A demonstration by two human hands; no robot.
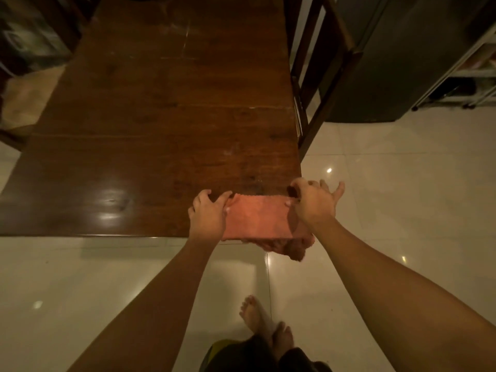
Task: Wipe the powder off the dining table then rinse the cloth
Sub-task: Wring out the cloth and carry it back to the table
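An orange-pink cloth [257, 217] lies folded at the near right corner of the dark wooden dining table [150, 146], with a bunched part hanging over the front edge. My left hand [208, 214] pinches the cloth's left end. My right hand [315, 202] holds its right end at the table corner, with the outer fingers spread beyond the edge. Faint pale powder marks [249, 181] show on the wood just beyond the cloth, and thin whitish streaks [186, 36] lie farther up the table.
A dark wooden chair [319, 76] stands against the table's right side. A tall dark appliance [397, 57] and a wheeled metal rack [461, 76] stand at the right. Glossy pale floor tiles [389, 183] surround the table. My bare feet [265, 326] are below.
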